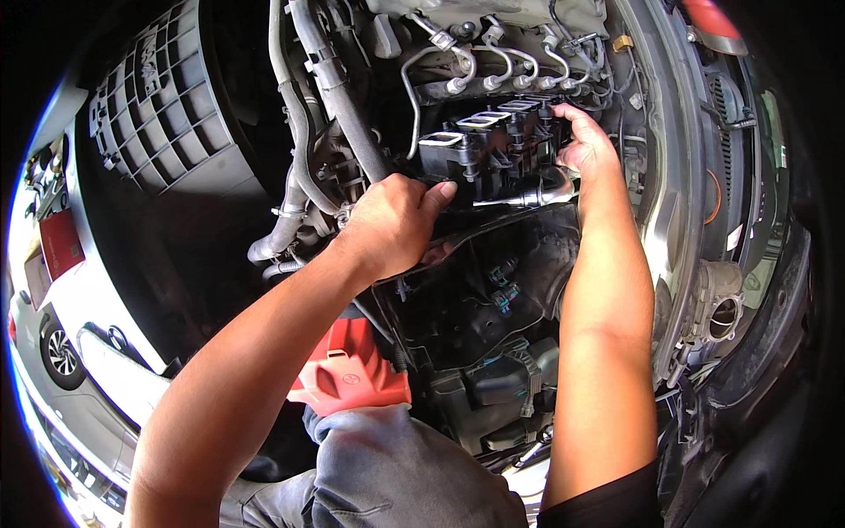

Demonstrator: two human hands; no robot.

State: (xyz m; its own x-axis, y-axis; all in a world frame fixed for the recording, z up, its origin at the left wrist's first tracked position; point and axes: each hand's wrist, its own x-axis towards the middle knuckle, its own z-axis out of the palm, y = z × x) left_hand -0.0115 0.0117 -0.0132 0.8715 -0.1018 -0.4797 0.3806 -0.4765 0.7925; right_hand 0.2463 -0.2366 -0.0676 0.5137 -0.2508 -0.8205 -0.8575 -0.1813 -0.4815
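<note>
I look down into an open car engine bay. A black plastic intake manifold (493, 145) with several rectangular ports sits in the middle. My left hand (392, 220) grips its left end, thumb against the black edge. My right hand (585, 145) holds its right end, fingers curled over the top beside the metal fuel pipes (493, 66). Both forearms reach in from the lower edge. A chrome ratchet-like tool (519, 199) lies along the manifold's lower side, partly hidden.
Thick black and grey hoses (326, 97) run down the left of the manifold. A ribbed grey cover (158, 97) is at upper left. A red plastic part (352, 374) and a grey cloth (387, 466) lie below. A round throttle body (722, 312) is at right.
</note>
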